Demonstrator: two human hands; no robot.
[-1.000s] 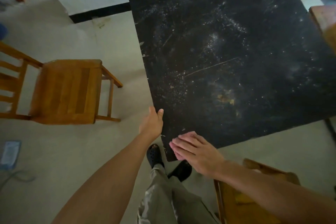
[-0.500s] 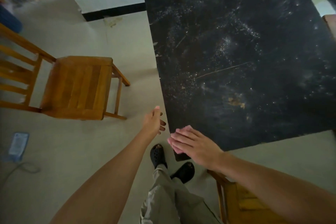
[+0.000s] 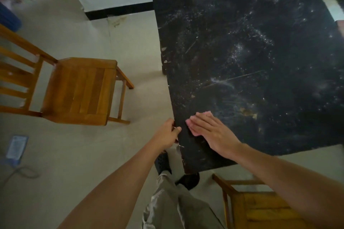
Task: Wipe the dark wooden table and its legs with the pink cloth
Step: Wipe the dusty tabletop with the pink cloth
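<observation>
The dark wooden table point(image 3: 251, 52) fills the right half of the view, its top speckled with white dust, scratches and a few crumbs. My right hand point(image 3: 212, 132) lies flat with straight fingers on the pink cloth point(image 3: 205, 113), pressing it on the tabletop near the front left corner; only the cloth's pink edges show around the fingers. My left hand point(image 3: 167, 134) grips the table's left edge just beside it, thumb on top. The table legs are hidden under the top.
A wooden chair point(image 3: 74, 91) stands on the floor to the left of the table. A second wooden chair point(image 3: 260, 206) is at the bottom right, close to the table's front edge. My legs and black shoes point(image 3: 188, 180) are below the corner. A blue item point(image 3: 15, 148) lies on the floor far left.
My right hand has slid the pink cloth from the front corner further onto the tabletop. My left hand, free of the edge half a second ago, now grips the table's left edge again.
</observation>
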